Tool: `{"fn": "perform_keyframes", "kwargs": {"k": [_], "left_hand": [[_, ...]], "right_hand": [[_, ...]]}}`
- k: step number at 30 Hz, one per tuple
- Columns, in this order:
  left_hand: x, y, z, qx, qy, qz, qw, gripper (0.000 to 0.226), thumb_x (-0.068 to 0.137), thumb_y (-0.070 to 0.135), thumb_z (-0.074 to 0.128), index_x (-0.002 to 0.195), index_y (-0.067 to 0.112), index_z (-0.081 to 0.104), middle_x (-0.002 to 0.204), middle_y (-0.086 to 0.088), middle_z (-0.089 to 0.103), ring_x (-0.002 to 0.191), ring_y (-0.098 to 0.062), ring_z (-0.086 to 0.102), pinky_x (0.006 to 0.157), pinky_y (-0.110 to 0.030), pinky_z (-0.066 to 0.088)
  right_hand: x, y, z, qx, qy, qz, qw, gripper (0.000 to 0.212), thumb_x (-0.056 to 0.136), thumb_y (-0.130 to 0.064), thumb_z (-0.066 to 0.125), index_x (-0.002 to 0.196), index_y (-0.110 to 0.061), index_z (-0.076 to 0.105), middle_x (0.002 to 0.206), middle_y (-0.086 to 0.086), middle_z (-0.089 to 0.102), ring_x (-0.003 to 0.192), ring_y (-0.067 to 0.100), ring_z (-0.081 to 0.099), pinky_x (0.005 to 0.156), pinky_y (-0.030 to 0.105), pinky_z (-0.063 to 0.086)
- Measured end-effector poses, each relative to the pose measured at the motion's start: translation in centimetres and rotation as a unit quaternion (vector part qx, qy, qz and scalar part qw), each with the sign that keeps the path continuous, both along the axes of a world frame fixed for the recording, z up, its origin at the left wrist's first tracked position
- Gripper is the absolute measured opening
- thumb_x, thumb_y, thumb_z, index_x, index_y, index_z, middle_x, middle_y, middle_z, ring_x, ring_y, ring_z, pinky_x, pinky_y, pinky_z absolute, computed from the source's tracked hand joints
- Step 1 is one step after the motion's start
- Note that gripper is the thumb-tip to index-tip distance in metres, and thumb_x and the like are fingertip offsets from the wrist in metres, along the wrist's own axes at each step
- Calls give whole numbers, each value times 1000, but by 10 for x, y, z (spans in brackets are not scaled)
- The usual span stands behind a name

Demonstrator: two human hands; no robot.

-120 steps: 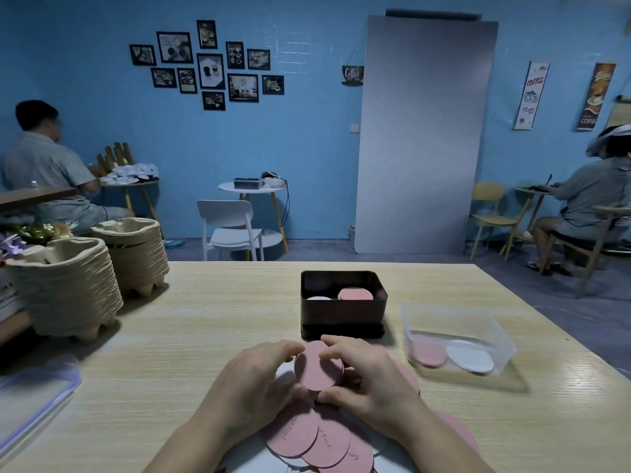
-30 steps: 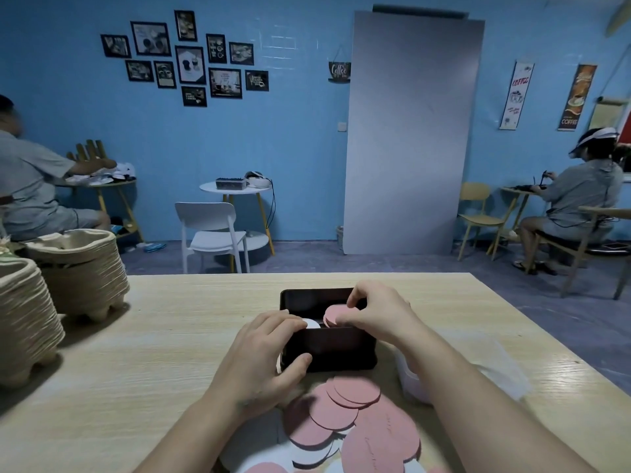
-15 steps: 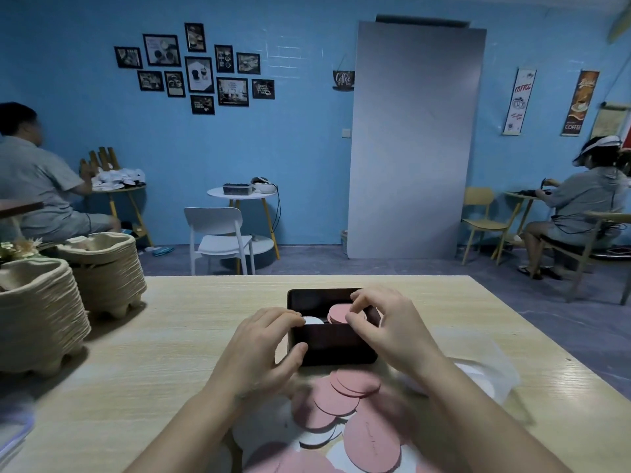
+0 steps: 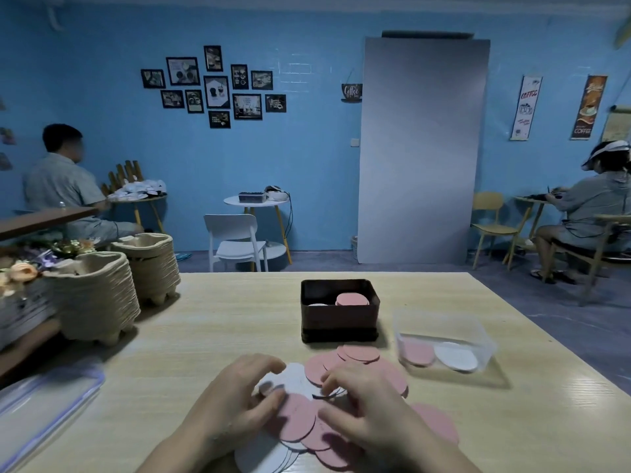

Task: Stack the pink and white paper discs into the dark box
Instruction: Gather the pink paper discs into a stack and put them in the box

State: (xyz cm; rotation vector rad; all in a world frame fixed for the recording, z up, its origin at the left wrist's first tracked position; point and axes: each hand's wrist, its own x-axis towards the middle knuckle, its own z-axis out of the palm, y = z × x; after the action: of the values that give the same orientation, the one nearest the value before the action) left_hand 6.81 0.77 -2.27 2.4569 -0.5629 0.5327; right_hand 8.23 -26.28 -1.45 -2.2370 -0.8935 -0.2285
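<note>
The pale wooden table (image 4: 205, 336) fills the lower view. At its 10 o'clock edge stand two stacks of pulp trays (image 4: 99, 298), and a clear blue-rimmed lid (image 4: 44, 401) lies at 8 o'clock. A clear plastic tub (image 4: 440, 322) sits at 2 o'clock from the hands, with one pink and one white disc lying flat inside.

The dark box (image 4: 339, 319) stands upright at 12 o'clock from both hands, well apart from them. It is a brown, round-cornered rectangle. Inside it a neat pink stack (image 4: 352, 299) rises near the rim on the right, with a lower white stack (image 4: 317, 304) on the left.

The loose pile of discs (image 4: 358, 355) spreads from just in front of the box back under the hands, thin pink and white circles overlapping.

The left hand (image 4: 235, 401) lies at the pile's 9 o'clock side, fingers bent over a white disc (image 4: 297, 378) and thumb against a pink disc (image 4: 297, 421). The right hand (image 4: 368, 404) is on the 3 o'clock side, fingers curled onto the pile. Whether either hand has actually pinched a disc cannot be told.
</note>
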Motion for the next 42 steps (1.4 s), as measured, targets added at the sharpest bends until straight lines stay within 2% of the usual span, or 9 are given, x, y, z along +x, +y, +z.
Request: {"fn": "perform_keyframes", "kwargs": {"k": [4, 7, 12, 18, 22, 27, 33, 38, 42], "left_hand": [[-15, 6, -2, 17, -13, 0, 1000, 33, 91, 52, 58, 116, 32, 65, 110, 22, 63, 106, 6, 55, 91, -25, 48], [-20, 9, -6, 14, -16, 4, 1000, 26, 92, 45, 57, 113, 32, 64, 107, 21, 62, 102, 2, 55, 89, -26, 48], [-16, 9, -11, 33, -22, 4, 999, 22, 94, 41, 58, 114, 34, 61, 108, 23, 60, 103, 3, 52, 89, -28, 47], [-12, 10, -9, 16, -10, 2, 1000, 31, 92, 49, 51, 117, 35, 63, 111, 25, 61, 106, 6, 53, 93, -28, 47], [-3, 0, -7, 1, -4, 0, 1000, 33, 94, 56, 51, 118, 36, 63, 110, 29, 60, 105, 6, 56, 93, -30, 50], [15, -23, 2, 16, -22, -17, 999, 37, 92, 54, 48, 119, 35, 63, 111, 29, 60, 107, 5, 53, 95, -29, 47], [17, -33, -7, 9, -35, -31, 999, 21, 92, 43, 63, 109, 33, 65, 103, 22, 64, 99, 1, 57, 86, -30, 49], [8, -35, -1, 30, -37, -55, 997, 16, 89, 40, 64, 103, 32, 66, 96, 21, 62, 91, -1, 56, 79, -30, 49], [2, -37, 6, 49, -38, -65, 996, 17, 82, 38, 64, 96, 30, 67, 90, 19, 62, 85, -4, 55, 73, -32, 49]], "right_hand": [[-9, 22, 4, -89, -5, 31, 996, 44, 80, -59, 68, 116, -35, 58, 124, -16, 56, 119, -4, 47, 100, 26, 45], [-9, 31, 7, -141, -16, 30, 989, 58, 76, -61, 65, 127, -39, 51, 129, -17, 54, 125, -1, 42, 105, 28, 42], [-3, 34, 5, -130, -26, 26, 991, 53, 77, -58, 68, 124, -36, 58, 116, -16, 61, 114, 1, 48, 98, 27, 46], [1, 26, 3, -64, 17, 15, 998, 55, 75, -61, 72, 123, -39, 59, 123, -23, 57, 119, -4, 50, 99, 22, 47], [16, 5, 6, -80, -26, -20, 996, 47, 79, -61, 70, 117, -35, 57, 120, -18, 59, 110, 0, 53, 94, 24, 46], [24, -28, 2, -56, -49, -81, 994, 47, 80, -65, 68, 116, -35, 60, 124, -24, 55, 119, -1, 53, 96, 28, 49], [18, -32, -8, -21, -72, -99, 992, 51, 81, -67, 68, 119, -32, 60, 131, -19, 57, 120, 0, 54, 98, 26, 48], [12, -30, -10, -75, -86, -65, 991, 48, 83, -59, 69, 120, -29, 60, 135, -13, 57, 123, 7, 54, 101, 33, 48], [10, -32, -6, -78, -95, -68, 990, 48, 85, -59, 68, 121, -29, 60, 138, -15, 55, 124, 4, 53, 100, 30, 48]]}}
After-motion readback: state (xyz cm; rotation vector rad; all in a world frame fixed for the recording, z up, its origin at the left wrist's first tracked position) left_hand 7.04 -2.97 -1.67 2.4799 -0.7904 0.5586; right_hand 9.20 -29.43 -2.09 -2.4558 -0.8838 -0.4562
